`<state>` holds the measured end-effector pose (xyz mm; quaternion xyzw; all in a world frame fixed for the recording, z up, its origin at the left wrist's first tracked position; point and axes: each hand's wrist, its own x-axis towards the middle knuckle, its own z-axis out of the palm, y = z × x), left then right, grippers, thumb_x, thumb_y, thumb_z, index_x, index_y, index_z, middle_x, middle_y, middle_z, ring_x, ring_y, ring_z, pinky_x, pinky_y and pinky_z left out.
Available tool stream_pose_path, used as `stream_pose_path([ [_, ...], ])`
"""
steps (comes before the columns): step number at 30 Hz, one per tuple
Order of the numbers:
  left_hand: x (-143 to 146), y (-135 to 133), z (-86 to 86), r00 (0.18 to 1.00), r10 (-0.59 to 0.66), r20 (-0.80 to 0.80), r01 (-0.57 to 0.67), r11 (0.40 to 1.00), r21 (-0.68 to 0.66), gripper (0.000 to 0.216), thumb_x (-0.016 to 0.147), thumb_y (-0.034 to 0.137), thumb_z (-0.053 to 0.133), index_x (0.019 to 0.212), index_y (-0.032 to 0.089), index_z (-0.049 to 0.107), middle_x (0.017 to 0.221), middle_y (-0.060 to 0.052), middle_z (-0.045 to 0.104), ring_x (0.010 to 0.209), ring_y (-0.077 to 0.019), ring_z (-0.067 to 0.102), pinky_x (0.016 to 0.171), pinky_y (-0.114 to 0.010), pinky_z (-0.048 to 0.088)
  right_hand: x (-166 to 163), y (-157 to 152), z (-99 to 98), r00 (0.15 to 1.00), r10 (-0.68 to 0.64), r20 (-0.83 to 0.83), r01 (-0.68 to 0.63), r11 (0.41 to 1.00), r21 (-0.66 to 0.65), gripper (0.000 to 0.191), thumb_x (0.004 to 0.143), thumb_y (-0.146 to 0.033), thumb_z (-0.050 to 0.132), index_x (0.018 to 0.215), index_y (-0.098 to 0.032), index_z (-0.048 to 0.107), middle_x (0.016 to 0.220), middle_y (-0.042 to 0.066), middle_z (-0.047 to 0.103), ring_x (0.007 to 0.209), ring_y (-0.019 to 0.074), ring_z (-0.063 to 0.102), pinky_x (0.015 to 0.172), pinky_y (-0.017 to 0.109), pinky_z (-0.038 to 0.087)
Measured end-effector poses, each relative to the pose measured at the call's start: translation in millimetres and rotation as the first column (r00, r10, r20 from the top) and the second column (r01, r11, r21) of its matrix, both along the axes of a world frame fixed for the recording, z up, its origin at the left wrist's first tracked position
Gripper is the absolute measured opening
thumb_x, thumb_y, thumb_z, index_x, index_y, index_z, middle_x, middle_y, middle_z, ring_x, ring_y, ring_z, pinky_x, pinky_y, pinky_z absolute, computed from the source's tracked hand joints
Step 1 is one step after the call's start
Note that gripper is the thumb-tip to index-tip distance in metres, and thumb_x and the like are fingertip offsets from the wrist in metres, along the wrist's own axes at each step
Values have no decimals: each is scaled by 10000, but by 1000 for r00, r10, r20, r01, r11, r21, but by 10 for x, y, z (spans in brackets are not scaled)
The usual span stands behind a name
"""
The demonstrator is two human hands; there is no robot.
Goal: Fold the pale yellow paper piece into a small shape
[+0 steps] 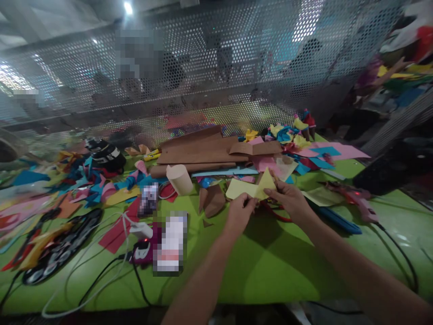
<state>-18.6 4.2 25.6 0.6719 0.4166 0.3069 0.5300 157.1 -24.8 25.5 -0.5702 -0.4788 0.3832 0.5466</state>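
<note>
Yellow paper (pixel 249 187): a folded sheet with one corner standing up in a point. It is held off the green table (pixel 277 271), a little to the right of the cream paper roll (pixel 179 179).
Left hand (pixel 239 213): thumb and fingers pinch the sheet's lower left edge.
Right hand (pixel 290 198): fingertips grip the pointed right part of the sheet.
Brown paper pieces (pixel 211 201): on the table just right of the roll, between it and the hands.
Red loop (pixel 270 213): right of the roll, under the hands. Cannot tell what it is.
Glue gun (pixel 358 204): well right of the roll, close to the right forearm, with its cord trailing toward the table's near edge.
Brown card sheets (pixel 203 149): behind the roll.
White plug and cables (pixel 140 230): in front of the roll, to its left.
Risk, yellow paper: the two hands pulling unevenly would likely tear it or crease it crooked.
Risk, glue gun: a sweep of the right forearm could knock it or catch its cord. Cannot tell whether its tip is hot.
Risk, brown paper pieces: lowering the hands could crush them.
</note>
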Motion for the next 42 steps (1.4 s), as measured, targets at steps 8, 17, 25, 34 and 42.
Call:
stream_pose_path([
  [8,8,20,-84,994,-31,103,29,999,20,373,855,388,654,1125,141,581,808,-5,569,743,-125,509,672,-222,384,-115,-48,73,998,51,-41,-53,996,-73,433,584,-542,845,699,-178,642,629,26,580,553,163,482,493,273,392],
  [17,21,-40,-54,980,-153,128,134,981,142,434,951,396,524,1324,176,530,1324,-95,579,1219,-224,534,1063,-327,399,-118,-57,91,999,29,38,-25,995,-99,442,583,-560,818,755,-182,669,683,43,612,606,196,520,562,303,434],
  [25,1,-42,-12,994,-83,70,79,995,67,402,1003,411,366,1006,124,646,1004,-93,666,982,-215,584,905,-308,449,-66,-43,-59,1000,-13,-26,11,997,-76,638,674,-816,664,588,-201,521,513,20,464,461,140,386,419,264,327],
  [34,48,-14,-99,965,-89,247,114,989,-92,487,827,459,645,1158,103,609,935,-80,649,864,-193,572,788,-277,452,-111,-69,49,997,71,-22,-72,995,-73,657,653,-821,690,554,-191,533,523,9,455,465,120,372,415,247,319],
  [42,28,18,-25,879,170,446,8,929,-370,531,659,576,792,884,106,693,903,-106,692,909,-231,636,921,-345,491,-83,-76,50,991,132,35,-130,989,-68,575,715,-725,700,620,-165,613,629,43,567,565,168,484,515,274,395],
])
